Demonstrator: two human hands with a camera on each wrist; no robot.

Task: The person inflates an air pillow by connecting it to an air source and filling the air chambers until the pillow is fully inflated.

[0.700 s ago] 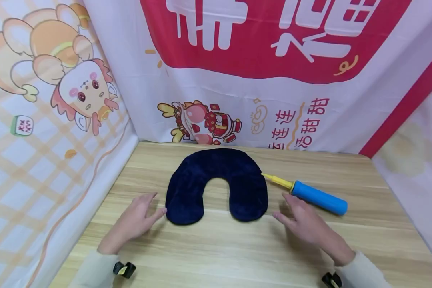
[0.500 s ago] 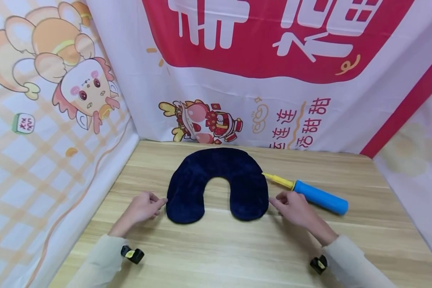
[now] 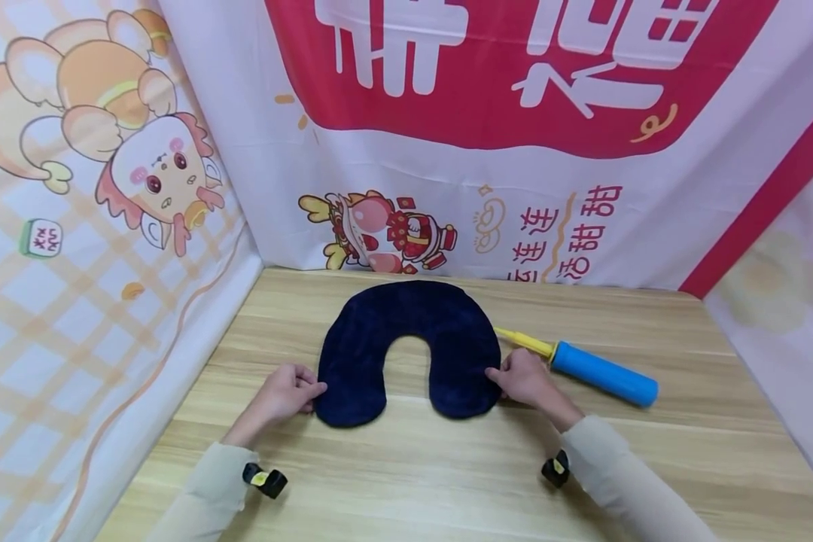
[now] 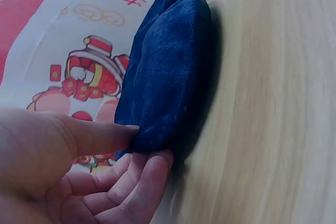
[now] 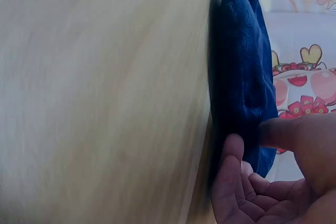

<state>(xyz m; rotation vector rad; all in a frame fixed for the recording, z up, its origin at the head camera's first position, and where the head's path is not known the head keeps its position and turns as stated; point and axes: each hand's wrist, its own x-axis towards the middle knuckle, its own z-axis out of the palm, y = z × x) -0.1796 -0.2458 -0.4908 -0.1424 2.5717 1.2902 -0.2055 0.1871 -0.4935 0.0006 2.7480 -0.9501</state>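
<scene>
A dark navy, U-shaped plush neck pillow (image 3: 406,309) lies flat on the wooden table, its two ends toward the person. My left hand (image 3: 286,393) pinches the outer edge of its left arm, thumb on top and fingers beneath. On the opposite side my right hand (image 3: 525,378) pinches the outer edge of the right arm in the same way. In the left wrist view the pillow's soft end (image 4: 168,72) sits between thumb and fingertips. The right wrist view shows the other end (image 5: 244,77) gripped low at its side.
A blue hand pump (image 3: 606,373) with a yellow nozzle (image 3: 525,340) lies right of the pillow, its tip beside the pillow's edge. Printed cloth (image 3: 461,203) hangs behind the table (image 3: 406,474), and more cloth lines the left and right sides.
Both hands have moved inward from beside the pillow and closed on its outer edges. The right arm of the pillow has shifted slightly left.
</scene>
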